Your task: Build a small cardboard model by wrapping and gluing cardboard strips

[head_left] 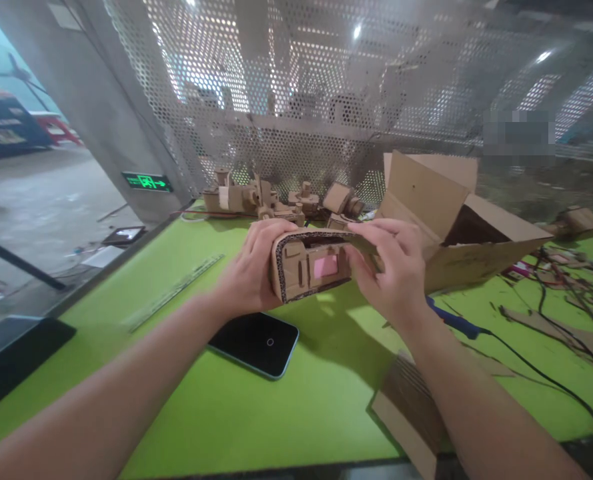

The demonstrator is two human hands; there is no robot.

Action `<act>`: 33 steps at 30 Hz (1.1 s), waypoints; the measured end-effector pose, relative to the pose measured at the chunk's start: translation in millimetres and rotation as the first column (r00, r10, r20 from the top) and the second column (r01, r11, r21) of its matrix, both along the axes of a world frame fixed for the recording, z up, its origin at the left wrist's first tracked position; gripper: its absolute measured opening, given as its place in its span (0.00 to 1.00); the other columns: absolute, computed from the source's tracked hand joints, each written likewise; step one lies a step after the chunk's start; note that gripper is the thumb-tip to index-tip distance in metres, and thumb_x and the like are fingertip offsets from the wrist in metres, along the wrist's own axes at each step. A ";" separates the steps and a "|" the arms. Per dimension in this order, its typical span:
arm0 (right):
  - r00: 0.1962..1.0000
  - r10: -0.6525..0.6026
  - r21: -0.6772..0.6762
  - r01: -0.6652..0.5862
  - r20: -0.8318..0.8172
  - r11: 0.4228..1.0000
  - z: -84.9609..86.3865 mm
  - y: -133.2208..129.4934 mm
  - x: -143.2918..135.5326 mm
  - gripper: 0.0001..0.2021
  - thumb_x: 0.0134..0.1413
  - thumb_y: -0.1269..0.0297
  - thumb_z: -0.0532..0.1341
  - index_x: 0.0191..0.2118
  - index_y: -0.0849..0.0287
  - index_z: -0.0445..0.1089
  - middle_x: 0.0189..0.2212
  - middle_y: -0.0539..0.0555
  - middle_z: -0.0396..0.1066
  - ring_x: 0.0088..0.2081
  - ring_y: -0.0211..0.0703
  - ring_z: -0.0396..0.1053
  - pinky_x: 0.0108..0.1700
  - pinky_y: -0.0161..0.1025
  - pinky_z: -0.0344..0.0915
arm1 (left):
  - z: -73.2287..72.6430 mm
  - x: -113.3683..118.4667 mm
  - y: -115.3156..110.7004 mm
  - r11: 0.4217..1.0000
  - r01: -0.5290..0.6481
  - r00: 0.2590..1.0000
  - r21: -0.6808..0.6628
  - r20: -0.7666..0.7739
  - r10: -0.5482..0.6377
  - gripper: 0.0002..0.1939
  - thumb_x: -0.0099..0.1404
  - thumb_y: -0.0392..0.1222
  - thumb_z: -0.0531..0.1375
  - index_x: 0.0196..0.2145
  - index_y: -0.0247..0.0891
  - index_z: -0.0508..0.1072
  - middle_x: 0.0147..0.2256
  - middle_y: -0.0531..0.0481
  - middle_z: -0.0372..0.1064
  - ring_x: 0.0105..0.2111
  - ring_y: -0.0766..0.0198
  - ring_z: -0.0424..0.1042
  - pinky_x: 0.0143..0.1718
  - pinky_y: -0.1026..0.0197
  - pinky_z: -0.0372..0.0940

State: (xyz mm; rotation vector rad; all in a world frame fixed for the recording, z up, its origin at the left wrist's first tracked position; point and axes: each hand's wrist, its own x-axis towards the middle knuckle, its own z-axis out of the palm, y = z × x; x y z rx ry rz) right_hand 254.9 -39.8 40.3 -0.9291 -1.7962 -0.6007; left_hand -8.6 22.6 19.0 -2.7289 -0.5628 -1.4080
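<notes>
A small cardboard model [293, 270] with a rounded corner, corrugated edges and a pink rectangle on its face is held up above the table. My left hand [256, 267] wraps around its left end, thumb side hidden behind it. At the right end, my right hand [393, 267] pinches the upper edge and side between thumb and fingers. The model is tilted slightly, its pink-panelled side facing me. Beneath it on the table lies a phone [261, 343] with a dark screen.
Several cardboard models [256, 197] stand along the back by a perforated metal screen [286, 100]. An open cardboard box [471, 247] sits right. A blue-handled corded tool [456, 320], cardboard scraps [561, 330], a clear ruler [176, 290] and a cardboard piece [409, 420] lie on the green table [326, 413].
</notes>
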 end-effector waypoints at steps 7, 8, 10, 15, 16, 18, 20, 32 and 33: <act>0.985 0.149 -0.153 -0.135 0.083 0.979 -6.9 -2.9 -6.2 0.15 0.68 0.73 0.64 0.57 0.52 0.75 0.51 0.55 0.81 0.51 0.50 0.74 0.56 0.52 0.70 | -3.0 7.5 -9.6 0.999 0.038 0.994 -0.022 -0.101 -0.040 0.45 0.57 0.42 0.71 0.67 0.36 0.57 0.58 0.31 0.64 0.59 0.40 0.67 0.61 0.37 0.67; 0.985 0.158 -0.170 -0.144 0.073 0.975 -7.6 -3.3 -7.0 0.14 0.69 0.73 0.64 0.56 0.52 0.75 0.50 0.54 0.81 0.51 0.50 0.74 0.55 0.51 0.70 | -4.0 8.2 -9.8 0.999 0.043 0.992 -0.021 -0.114 -0.045 0.45 0.57 0.43 0.71 0.67 0.35 0.57 0.58 0.31 0.64 0.59 0.39 0.67 0.61 0.37 0.67; 0.984 0.173 -0.199 -0.160 0.050 0.967 -8.3 -4.0 -8.3 0.14 0.69 0.74 0.62 0.54 0.52 0.75 0.50 0.53 0.82 0.50 0.50 0.74 0.54 0.50 0.70 | -5.7 9.3 -9.6 0.999 0.050 0.990 -0.010 -0.130 -0.051 0.45 0.58 0.44 0.71 0.67 0.35 0.57 0.59 0.31 0.65 0.60 0.38 0.67 0.62 0.37 0.67; 0.979 0.198 -0.209 -0.184 0.052 0.960 -9.2 -4.8 -9.4 0.13 0.71 0.75 0.60 0.53 0.53 0.75 0.49 0.53 0.82 0.49 0.49 0.73 0.54 0.51 0.69 | -7.2 10.4 -9.1 0.999 0.045 0.989 0.020 -0.139 -0.042 0.42 0.59 0.42 0.69 0.66 0.38 0.57 0.58 0.33 0.66 0.58 0.40 0.68 0.61 0.37 0.67; 0.978 0.201 -0.203 -0.185 0.062 0.962 -9.3 -4.7 -9.1 0.13 0.71 0.74 0.60 0.53 0.53 0.75 0.49 0.53 0.82 0.50 0.49 0.73 0.54 0.51 0.69 | -6.8 10.4 -9.5 0.999 0.043 0.989 0.018 -0.140 -0.040 0.41 0.59 0.41 0.69 0.66 0.38 0.57 0.58 0.33 0.66 0.58 0.40 0.68 0.61 0.37 0.67; 0.975 0.206 -0.193 -0.187 0.081 0.963 -9.0 -4.4 -8.0 0.13 0.71 0.74 0.60 0.53 0.52 0.75 0.50 0.53 0.82 0.50 0.49 0.73 0.54 0.50 0.69 | -6.1 10.4 -10.7 0.999 0.042 0.988 0.007 -0.147 -0.041 0.41 0.58 0.41 0.69 0.66 0.38 0.57 0.57 0.32 0.66 0.58 0.40 0.68 0.60 0.36 0.67; 0.972 0.208 -0.193 -0.185 0.108 0.964 -8.1 -3.8 -6.3 0.12 0.71 0.73 0.59 0.53 0.51 0.75 0.50 0.52 0.82 0.51 0.49 0.74 0.55 0.50 0.68 | -5.4 10.5 -11.8 0.999 0.044 0.987 -0.005 -0.155 -0.045 0.42 0.57 0.41 0.69 0.65 0.39 0.56 0.57 0.32 0.67 0.58 0.39 0.69 0.60 0.35 0.68; 0.971 0.095 -0.234 -0.042 0.221 0.971 -3.3 2.5 11.8 0.19 0.71 0.71 0.59 0.62 0.49 0.73 0.58 0.54 0.79 0.57 0.53 0.72 0.58 0.53 0.65 | 2.6 9.1 -12.6 0.997 0.026 0.992 0.073 -0.121 -0.017 0.43 0.57 0.43 0.71 0.65 0.38 0.57 0.56 0.32 0.66 0.56 0.40 0.69 0.58 0.36 0.69; 0.971 0.089 -0.242 -0.033 0.221 0.970 -3.5 3.7 13.5 0.20 0.71 0.72 0.58 0.63 0.49 0.72 0.58 0.53 0.79 0.58 0.53 0.71 0.58 0.53 0.65 | 3.2 8.6 -12.6 0.997 0.027 0.992 0.071 -0.121 -0.018 0.43 0.57 0.43 0.71 0.65 0.38 0.57 0.56 0.32 0.66 0.56 0.40 0.68 0.58 0.36 0.69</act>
